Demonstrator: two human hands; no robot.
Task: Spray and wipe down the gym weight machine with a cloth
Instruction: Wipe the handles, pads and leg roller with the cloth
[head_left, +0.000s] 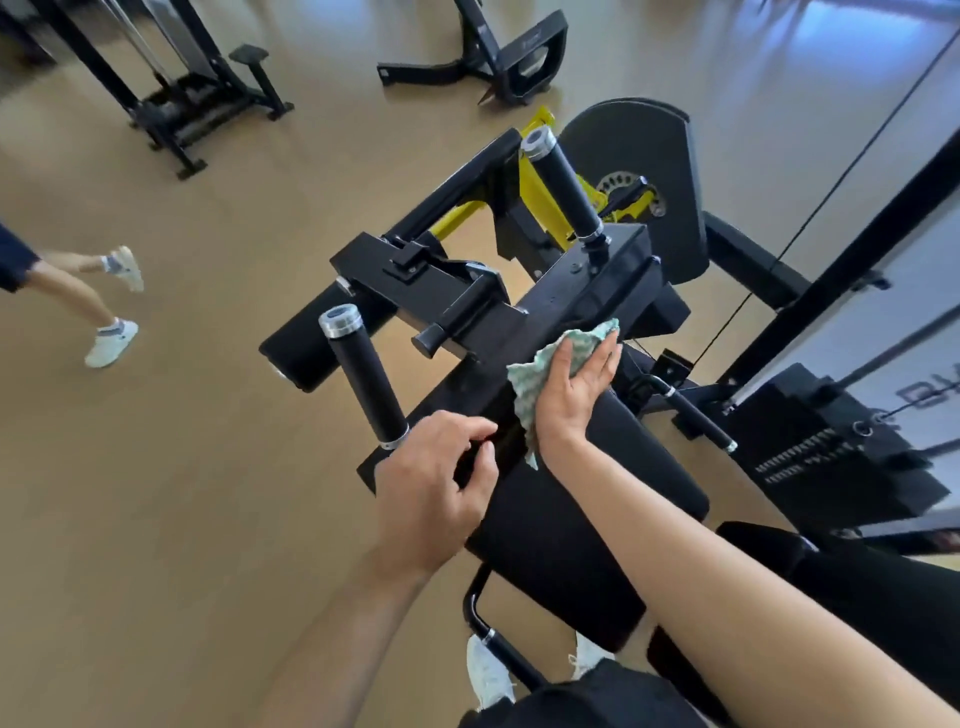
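A black gym weight machine (587, 280) with yellow parts fills the middle of the head view. Two black handle grips stand up from it, one near (366, 382) and one far (563, 184). My right hand (574, 395) lies flat on a green-and-white patterned cloth (540, 379), pressing it onto the black frame just above the black pad (571, 519). My left hand (436, 488) rests at the pad's left edge by the base of the near grip, fingers curled on the machine. No spray bottle is visible.
The weight stack (831, 457) and cable sit at the right by a wall panel. Other black machines (197, 98) (498, 57) stand on the tan floor behind. Another person's legs in white shoes (111, 338) are at the left. My own white shoes (488, 670) show below.
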